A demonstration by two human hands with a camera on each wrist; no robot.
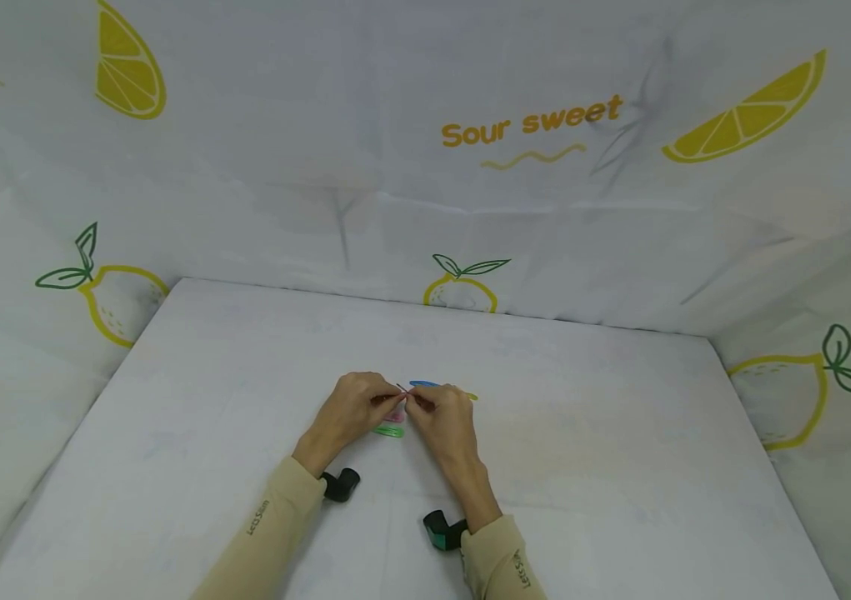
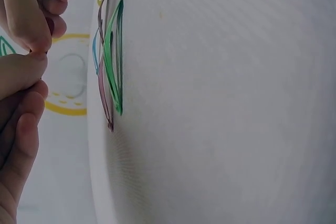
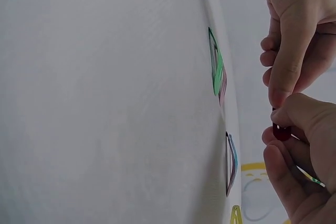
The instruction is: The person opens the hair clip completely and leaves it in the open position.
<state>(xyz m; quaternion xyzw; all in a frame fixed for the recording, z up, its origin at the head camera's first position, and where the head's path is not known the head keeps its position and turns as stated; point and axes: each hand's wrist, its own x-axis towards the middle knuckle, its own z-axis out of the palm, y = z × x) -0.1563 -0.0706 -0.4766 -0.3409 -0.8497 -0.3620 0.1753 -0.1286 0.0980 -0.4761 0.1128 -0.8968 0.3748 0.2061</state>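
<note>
Both hands meet over the table, their fingertips pinching a small dark red hair clip (image 3: 282,132) between them. My left hand (image 1: 350,411) holds one end of it and my right hand (image 1: 449,425) the other; fingers cover most of the clip. Below the hands, a green snap hair clip (image 1: 388,432) lies nearest, with a pink hair clip (image 1: 395,417) just behind it. Beyond the fingertips rests a blue hair clip (image 1: 422,383). A yellow hair clip (image 3: 236,215) shows partly past the right hand. A dark purplish hair clip (image 2: 102,19) appears in the left wrist view.
The white table (image 1: 583,467) runs back to a hanging cloth (image 1: 305,167) printed with lemons and words. Black wrist devices stick out beside the left sleeve (image 1: 267,517) and the right sleeve (image 1: 503,562).
</note>
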